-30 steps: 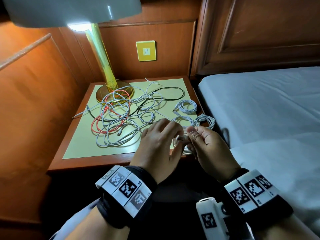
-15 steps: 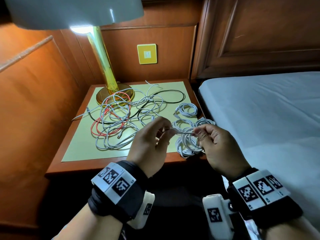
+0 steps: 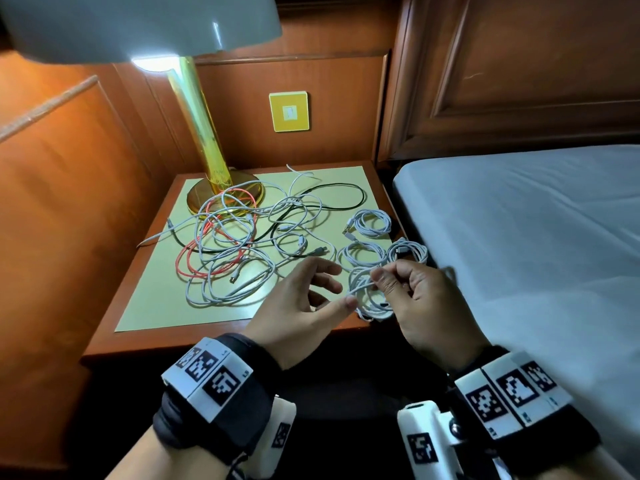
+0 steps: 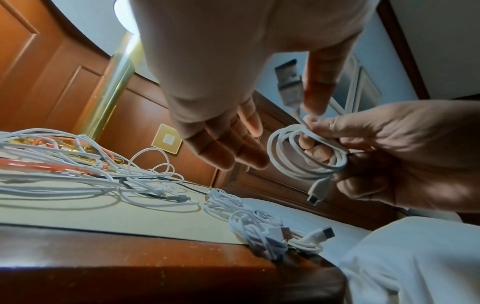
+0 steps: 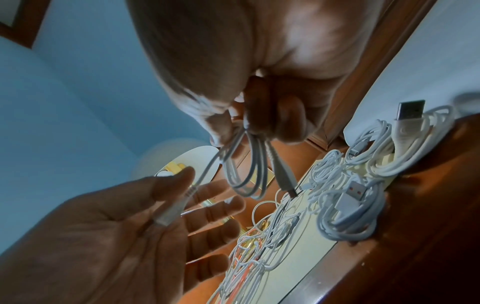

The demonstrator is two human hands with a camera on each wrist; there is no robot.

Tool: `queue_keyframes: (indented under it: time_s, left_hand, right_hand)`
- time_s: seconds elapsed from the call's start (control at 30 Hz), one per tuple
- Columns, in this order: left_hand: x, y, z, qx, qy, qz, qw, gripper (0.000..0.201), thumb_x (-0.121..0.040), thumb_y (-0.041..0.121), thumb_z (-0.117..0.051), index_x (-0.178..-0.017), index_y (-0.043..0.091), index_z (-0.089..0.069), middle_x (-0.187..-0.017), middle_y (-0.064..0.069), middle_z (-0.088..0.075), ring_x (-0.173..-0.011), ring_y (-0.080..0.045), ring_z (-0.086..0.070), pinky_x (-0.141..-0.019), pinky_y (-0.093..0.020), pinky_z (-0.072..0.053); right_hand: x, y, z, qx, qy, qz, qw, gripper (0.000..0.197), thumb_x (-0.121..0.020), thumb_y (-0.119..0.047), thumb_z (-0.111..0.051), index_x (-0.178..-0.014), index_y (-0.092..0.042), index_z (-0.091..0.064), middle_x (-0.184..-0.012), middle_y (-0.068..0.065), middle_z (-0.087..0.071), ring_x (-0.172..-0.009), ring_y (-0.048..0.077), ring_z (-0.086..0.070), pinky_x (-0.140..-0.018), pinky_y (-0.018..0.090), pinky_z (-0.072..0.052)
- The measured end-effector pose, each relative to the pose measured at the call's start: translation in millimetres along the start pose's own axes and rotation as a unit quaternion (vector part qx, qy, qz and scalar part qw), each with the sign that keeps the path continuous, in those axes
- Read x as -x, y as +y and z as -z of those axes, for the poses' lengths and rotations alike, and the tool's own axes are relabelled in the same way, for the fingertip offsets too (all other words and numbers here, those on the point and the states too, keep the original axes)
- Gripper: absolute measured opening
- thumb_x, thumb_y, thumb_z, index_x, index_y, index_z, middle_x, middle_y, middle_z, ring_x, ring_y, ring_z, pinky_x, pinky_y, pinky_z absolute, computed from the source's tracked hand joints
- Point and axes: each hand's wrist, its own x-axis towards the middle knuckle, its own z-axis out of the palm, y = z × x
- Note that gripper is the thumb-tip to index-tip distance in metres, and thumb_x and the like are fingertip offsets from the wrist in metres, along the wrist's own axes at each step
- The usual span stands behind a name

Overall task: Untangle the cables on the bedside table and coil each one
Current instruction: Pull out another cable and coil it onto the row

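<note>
A tangle of white, red and black cables [image 3: 235, 251] lies on the bedside table [image 3: 214, 344], left of my hands. Three coiled white cables [image 3: 370, 221] sit along the table's right side. My right hand [image 3: 384, 278] pinches a small white coil [image 4: 306, 154] above the front right corner, its fingers curled round the loops [image 5: 246, 164]. My left hand [image 3: 332, 285] is just left of it with fingers spread and straight. The coil's USB plug [image 4: 288, 82] lies loosely against the left thumb [image 4: 319, 88].
A brass lamp [image 3: 204, 133] stands at the table's back left, its base under the tangle. The bed [image 3: 519, 220] with a white sheet borders the table on the right. Wood panelling with a yellow switch plate [image 3: 289, 111] closes off the back and left.
My left hand has let go of the cable end it pinched half a second ago, and its fingers have spread open. The right hand still holds the coil.
</note>
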Motion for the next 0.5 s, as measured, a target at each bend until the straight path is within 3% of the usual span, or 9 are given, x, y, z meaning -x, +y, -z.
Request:
queue_keyframes:
  time_s: [0.03, 0.1, 0.2, 0.27, 0.4, 0.5]
  left_hand:
    - [-0.6, -0.7, -0.5, 0.011, -0.009, 0.018, 1.000, 0.053, -0.069, 0.062, -0.071, -0.112, 0.032, -0.061, -0.099, 0.010, -0.068, -0.081, -0.015, -0.069, -0.081, -0.041, -0.059]
    - [-1.0, -1.8, -4.0, 0.050, -0.032, 0.035, 0.998, 0.047, -0.070, 0.059, -0.075, -0.105, 0.029, -0.066, -0.096, 0.006, -0.072, -0.080, -0.017, -0.072, -0.080, -0.042, -0.059]
    - [-2.8, -1.3, -8.1, 0.061, -0.026, 0.028, 0.997, 0.027, -0.077, 0.048, -0.075, -0.087, 0.024, -0.067, -0.077, 0.002, -0.071, -0.067, -0.015, -0.066, -0.068, -0.035, -0.051]
    - [-3.1, -0.6, -7.5, 0.072, -0.018, 0.026, 0.997, 0.023, -0.080, 0.042, -0.073, -0.083, 0.020, -0.066, -0.070, 0.003, -0.068, -0.062, -0.016, -0.058, -0.064, -0.035, -0.048]
    - [-4.3, 0.8, -6.2, 0.095, 0.011, 0.041, 0.995, 0.019, -0.082, 0.038, -0.070, -0.083, 0.020, -0.067, -0.068, -0.002, -0.062, -0.060, -0.020, -0.052, -0.063, -0.040, -0.044]
    - [-5.5, 1.6, -5.8, 0.133, 0.013, 0.088, 0.987, 0.015, -0.090, 0.025, -0.071, -0.086, 0.012, -0.066, -0.070, -0.004, -0.062, -0.061, -0.018, -0.052, -0.064, -0.038, -0.043]
  right_hand:
    - [0.3, -0.2, -1.0, 0.008, -0.002, 0.004, 1.000, 0.030, -0.093, -0.046, -0.060, -0.087, -0.020, -0.072, -0.075, -0.012, -0.072, -0.074, 0.001, -0.064, -0.069, 0.010, -0.046]
    - [2.1, -1.8, -2.7, -0.010, -0.021, 0.002, 1.000, 0.034, -0.090, -0.052, -0.059, -0.089, -0.021, -0.073, -0.080, -0.009, -0.074, -0.077, 0.001, -0.065, -0.075, 0.007, -0.044]
    - [3.9, -4.4, -5.4, -0.100, -0.042, -0.023, 0.994, 0.043, -0.081, -0.062, -0.057, -0.089, -0.023, -0.073, -0.082, -0.007, -0.074, -0.079, 0.009, -0.069, -0.078, 0.029, -0.054]
    - [3.4, -3.1, -6.6, -0.136, -0.045, -0.048, 0.988, 0.041, -0.080, -0.061, -0.060, -0.091, -0.024, -0.074, -0.078, -0.008, -0.072, -0.070, 0.004, -0.066, -0.070, 0.029, -0.051]
    - [1.7, 2.0, -7.1, -0.191, -0.070, -0.082, 0.976, 0.020, -0.090, -0.039, -0.070, -0.098, -0.021, -0.073, -0.061, -0.017, -0.062, -0.053, 0.001, -0.056, -0.059, 0.021, -0.040]
    - [2.4, -0.6, -3.6, -0.211, -0.094, -0.090, 0.969, 0.012, -0.093, -0.019, -0.068, -0.103, -0.018, -0.075, -0.069, -0.014, -0.070, -0.063, 0.003, -0.065, -0.062, 0.017, -0.049]
